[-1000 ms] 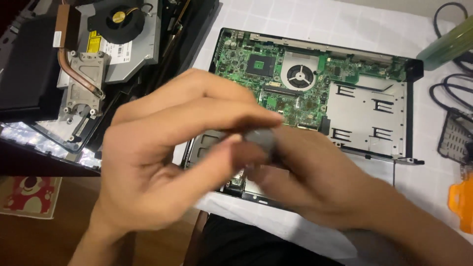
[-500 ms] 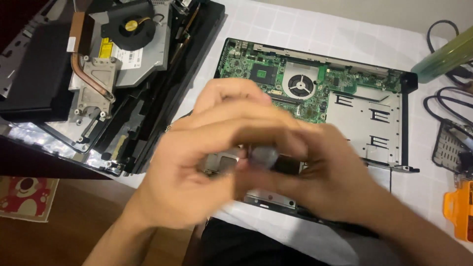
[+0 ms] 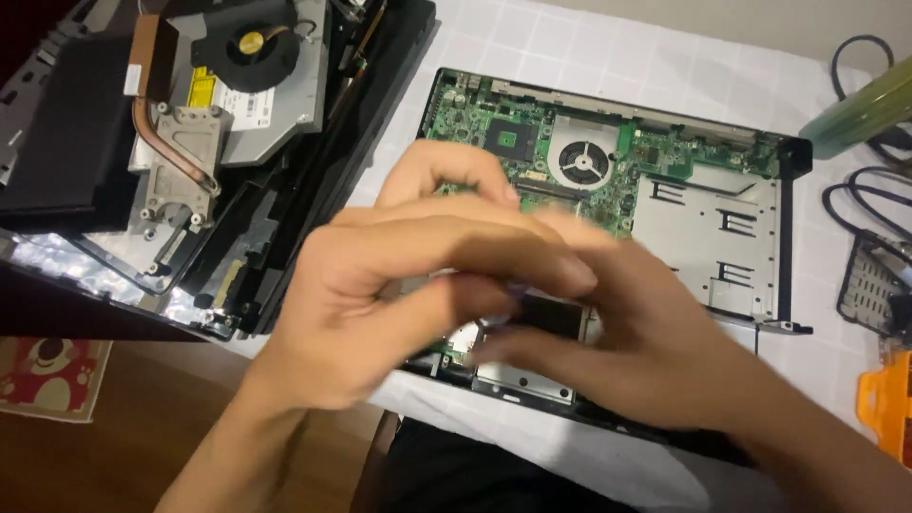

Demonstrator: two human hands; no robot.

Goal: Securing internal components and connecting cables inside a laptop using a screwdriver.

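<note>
My left hand (image 3: 408, 285) and my right hand (image 3: 646, 351) meet above the near edge of an opened laptop base (image 3: 788, 161). Their fingers curl towards each other and pinch a small grey object (image 3: 423, 285), which is blurred and mostly hidden. The base shows a green circuit board (image 3: 475, 119) with a round fan (image 3: 581, 161) and a silver metal plate (image 3: 712, 237) on its right. My hands cover the base's near left part.
A second dismantled laptop (image 3: 76, 142) lies at the far left with a copper heat pipe (image 3: 166, 142) and a black fan (image 3: 249, 46). Black cables (image 3: 855, 199), a green object (image 3: 860, 114) and an orange item (image 3: 888, 399) sit at the right. A checked white cloth (image 3: 570, 47) covers the table.
Both hands have stayed pressed together but shifted slightly right and up over the laptop base. The grey round object seen between the fingers earlier is now mostly covered.
</note>
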